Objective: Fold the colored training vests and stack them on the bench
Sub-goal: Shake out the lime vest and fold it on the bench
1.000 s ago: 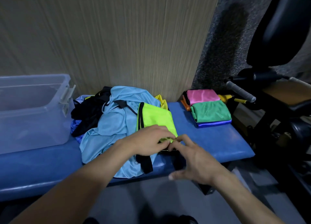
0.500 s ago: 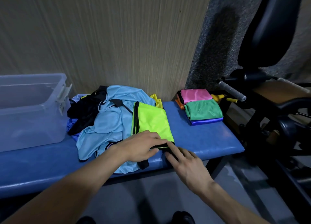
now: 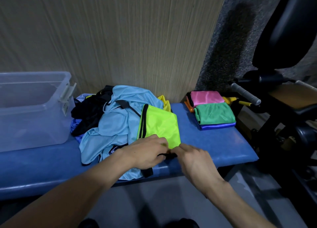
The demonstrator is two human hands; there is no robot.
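- A lime-green vest (image 3: 160,125), edged in black, is laid partly folded near the middle of the blue padded worktop (image 3: 223,142), its left part resting on a heap of unfolded vests.
- The near edge of the lime-green vest is gripped by the left hand (image 3: 147,152), whose fingers are curled over the fabric just short of the worktop's front edge.
- The right hand (image 3: 193,157) is placed just beside the left hand, at the near right corner of the lime-green vest; its fingertips are seen at the black trim, but the blur does not allow it to be told whether the trim is pinched.
- The heap is made up of a light-blue vest (image 3: 111,130) on top, with black fabric (image 3: 89,114) and a yellow piece (image 3: 163,101) showing toward the back edge of the worktop.
- Folded vests are stacked at the right back corner of the worktop: a pink vest (image 3: 206,97) behind, a green vest (image 3: 215,114) in front, the latter lying on a blue vest (image 3: 217,126). This stack is well apart from both hands.
- A clear plastic bin (image 3: 34,107) is stood at the left end of the worktop, just beside the heap.
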